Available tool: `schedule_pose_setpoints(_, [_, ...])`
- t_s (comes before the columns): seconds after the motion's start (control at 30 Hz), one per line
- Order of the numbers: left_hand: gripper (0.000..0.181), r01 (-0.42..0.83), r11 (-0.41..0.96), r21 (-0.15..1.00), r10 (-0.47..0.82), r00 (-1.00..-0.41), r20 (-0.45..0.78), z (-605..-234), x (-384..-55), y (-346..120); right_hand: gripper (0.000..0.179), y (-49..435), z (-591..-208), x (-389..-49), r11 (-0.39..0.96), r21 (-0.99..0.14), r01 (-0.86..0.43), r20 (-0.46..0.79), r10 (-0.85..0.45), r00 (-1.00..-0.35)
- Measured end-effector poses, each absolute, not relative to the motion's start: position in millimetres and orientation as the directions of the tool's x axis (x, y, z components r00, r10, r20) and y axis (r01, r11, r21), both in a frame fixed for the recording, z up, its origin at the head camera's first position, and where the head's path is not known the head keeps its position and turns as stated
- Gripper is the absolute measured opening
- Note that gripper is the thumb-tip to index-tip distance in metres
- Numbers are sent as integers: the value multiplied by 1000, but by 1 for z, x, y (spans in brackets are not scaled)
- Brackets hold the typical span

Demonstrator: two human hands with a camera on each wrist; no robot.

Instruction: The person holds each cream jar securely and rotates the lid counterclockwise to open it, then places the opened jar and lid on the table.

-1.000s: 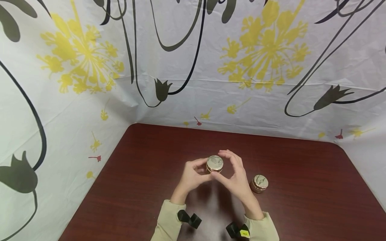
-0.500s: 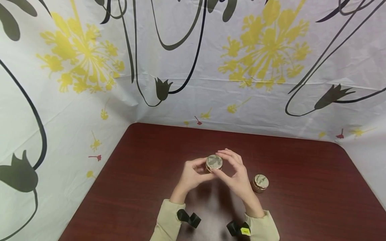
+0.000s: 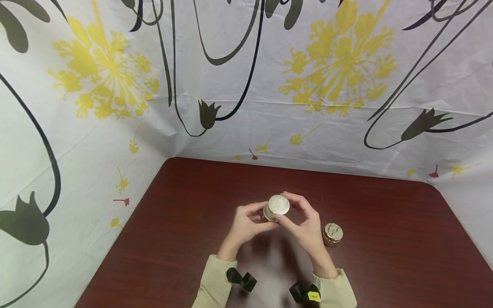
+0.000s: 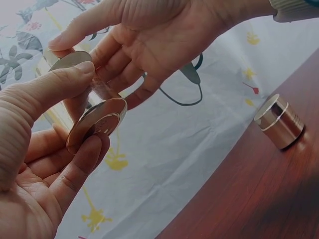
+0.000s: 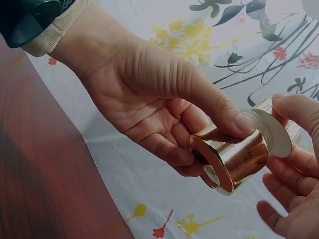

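Head view: a gold container is held above the middle of the table, its pale, round, flat top tilted. Left hand grips it from the left between thumb and fingers; right hand pinches it from the right. Neither hand is released. Surface is polished, metallic and mirror-like, with warm reflections of the fingers. Right wrist view shows a short cylindrical wall with small dark print, illegible, ending in a smooth round rim. A pale disc with a dull sheen stands between the two hands; whether the parts are joined cannot be determined. Second gold container stands upright on the table, right of the right hand and slightly nearer; squat, cylindrical, glossy, banded below its pale top. Table is dark red-brown, wood-grained, with rounded far corners. Cloth at the far and left sides is white, creased, printed with yellow blooms and grey-green stems. Sleeves are pale beige fabric; black devices sit at both wrists.
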State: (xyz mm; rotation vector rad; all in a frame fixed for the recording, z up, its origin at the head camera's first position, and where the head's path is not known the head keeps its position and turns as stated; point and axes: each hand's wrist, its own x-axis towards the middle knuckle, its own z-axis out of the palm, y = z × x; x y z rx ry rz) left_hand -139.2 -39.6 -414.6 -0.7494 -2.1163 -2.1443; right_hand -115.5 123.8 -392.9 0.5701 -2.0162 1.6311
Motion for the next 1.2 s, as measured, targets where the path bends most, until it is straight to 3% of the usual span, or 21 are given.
schedule_pose_setpoints(0.33, [43,374,-51,926,271,-887,373,-418,-139,-42,50,134,-414,-123,-20,-787,-616,614,75,-786])
schedule_pose_setpoints(0.7, [47,327,-52,944,237,-914,330,-444,-150,-43,50,149,-413,-122,-39,-783,-621,615,106,-782])
schedule_pose_setpoints(1.2, [48,292,-35,956,181,-939,293,-443,-151,-63,51,173,-411,-116,-77,-744,-664,651,140,-746])
